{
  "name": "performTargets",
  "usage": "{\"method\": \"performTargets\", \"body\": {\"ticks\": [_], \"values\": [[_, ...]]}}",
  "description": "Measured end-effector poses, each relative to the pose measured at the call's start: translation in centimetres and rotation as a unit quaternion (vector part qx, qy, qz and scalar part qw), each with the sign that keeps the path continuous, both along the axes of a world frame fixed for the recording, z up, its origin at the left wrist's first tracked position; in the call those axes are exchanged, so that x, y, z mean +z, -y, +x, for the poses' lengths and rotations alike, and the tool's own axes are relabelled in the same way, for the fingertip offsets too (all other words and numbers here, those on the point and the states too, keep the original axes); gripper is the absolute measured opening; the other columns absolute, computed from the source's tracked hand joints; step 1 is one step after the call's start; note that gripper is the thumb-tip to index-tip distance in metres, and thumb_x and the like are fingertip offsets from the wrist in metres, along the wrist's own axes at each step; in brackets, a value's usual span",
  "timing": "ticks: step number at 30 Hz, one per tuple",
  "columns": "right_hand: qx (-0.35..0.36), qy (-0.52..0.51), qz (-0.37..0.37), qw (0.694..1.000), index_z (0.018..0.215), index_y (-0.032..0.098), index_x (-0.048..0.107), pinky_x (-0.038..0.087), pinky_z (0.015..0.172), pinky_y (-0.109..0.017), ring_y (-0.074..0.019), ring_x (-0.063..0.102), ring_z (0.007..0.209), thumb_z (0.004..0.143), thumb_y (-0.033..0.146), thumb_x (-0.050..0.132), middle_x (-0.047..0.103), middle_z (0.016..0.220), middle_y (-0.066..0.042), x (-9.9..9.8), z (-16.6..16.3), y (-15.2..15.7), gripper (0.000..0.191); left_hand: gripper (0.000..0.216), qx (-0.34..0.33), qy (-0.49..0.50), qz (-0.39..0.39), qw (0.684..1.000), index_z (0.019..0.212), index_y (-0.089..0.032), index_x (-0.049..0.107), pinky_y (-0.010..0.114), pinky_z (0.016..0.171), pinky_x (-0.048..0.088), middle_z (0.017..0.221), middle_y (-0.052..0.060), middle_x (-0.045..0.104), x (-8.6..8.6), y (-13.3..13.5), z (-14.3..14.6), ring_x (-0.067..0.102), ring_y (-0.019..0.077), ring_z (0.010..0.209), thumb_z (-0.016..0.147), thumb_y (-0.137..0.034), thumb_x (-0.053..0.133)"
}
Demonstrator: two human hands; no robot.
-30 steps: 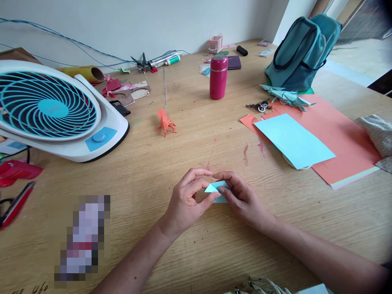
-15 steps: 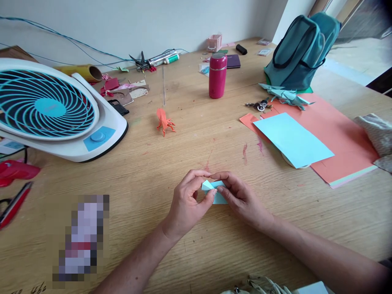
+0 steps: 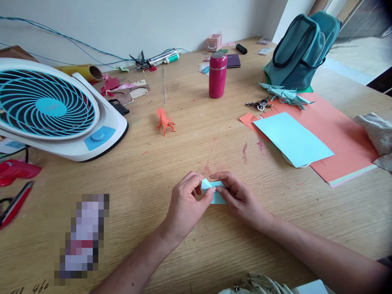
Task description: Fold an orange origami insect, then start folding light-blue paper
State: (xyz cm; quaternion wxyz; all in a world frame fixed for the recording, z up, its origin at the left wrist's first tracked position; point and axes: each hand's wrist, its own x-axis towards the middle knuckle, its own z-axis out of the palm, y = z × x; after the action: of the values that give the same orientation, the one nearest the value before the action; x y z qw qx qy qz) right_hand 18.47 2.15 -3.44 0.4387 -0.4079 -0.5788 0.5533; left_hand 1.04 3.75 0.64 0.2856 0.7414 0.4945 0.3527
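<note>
A small folded piece of light blue paper (image 3: pixel 215 192) rests on the wooden table (image 3: pixel 153 171) near its front middle. My left hand (image 3: pixel 186 206) pinches the paper's left corner between thumb and forefinger. My right hand (image 3: pixel 240 200) grips the paper's right side, fingers curled over its top edge. Most of the paper is covered by both hands.
A white and teal fan (image 3: pixel 58 112) lies at the left. An orange origami figure (image 3: pixel 164 121), a magenta flask (image 3: pixel 217 75), keys (image 3: pixel 259 105), a teal backpack (image 3: pixel 301 51), a teal origami figure (image 3: pixel 286 96) and blue (image 3: pixel 292 139) and orange paper sheets (image 3: pixel 339 143) lie beyond. Red tools (image 3: pixel 14 183) sit at far left.
My left fingers have closed tighter on the paper's left corner, and both hands have shifted slightly left and down with the paper.
</note>
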Motion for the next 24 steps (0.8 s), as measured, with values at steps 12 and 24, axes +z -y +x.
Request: {"method": "performTargets", "body": {"ticks": [12, 24], "values": [[0.092, -0.133, -0.21, 0.964, 0.096, 0.017, 0.065, 0.058, 0.077, -0.029, -0.0168, 0.074, 0.074, 0.084, 0.054, 0.074, 0.076, 0.079, -0.003, 0.7, -0.1, -0.7, 0.04, 0.009, -0.047, 0.021, -0.011, 0.999, 0.08, -0.018, 0.06, 0.019, 0.052, 0.038, 0.078, -0.003, 0.061, 0.8, -0.9, -0.9, 0.05, 0.0079, 0.06, 0.085, -0.011, 0.065], [0.114, -0.114, -0.212, 0.964, 0.102, 0.015, 0.077, 0.057, 0.072, -0.028, -0.018, 0.074, 0.073, 0.084, 0.061, 0.07, 0.079, 0.078, -0.006, 1.2, -0.1, -0.3, 0.049, 0.013, -0.101, 0.026, -0.012, 0.994, 0.076, -0.018, 0.06, 0.023, 0.065, 0.042, 0.074, -0.003, 0.059, 1.1, -1.2, -1.0, 0.054, 0.0117, 0.07, 0.083, -0.008, 0.064]]}}
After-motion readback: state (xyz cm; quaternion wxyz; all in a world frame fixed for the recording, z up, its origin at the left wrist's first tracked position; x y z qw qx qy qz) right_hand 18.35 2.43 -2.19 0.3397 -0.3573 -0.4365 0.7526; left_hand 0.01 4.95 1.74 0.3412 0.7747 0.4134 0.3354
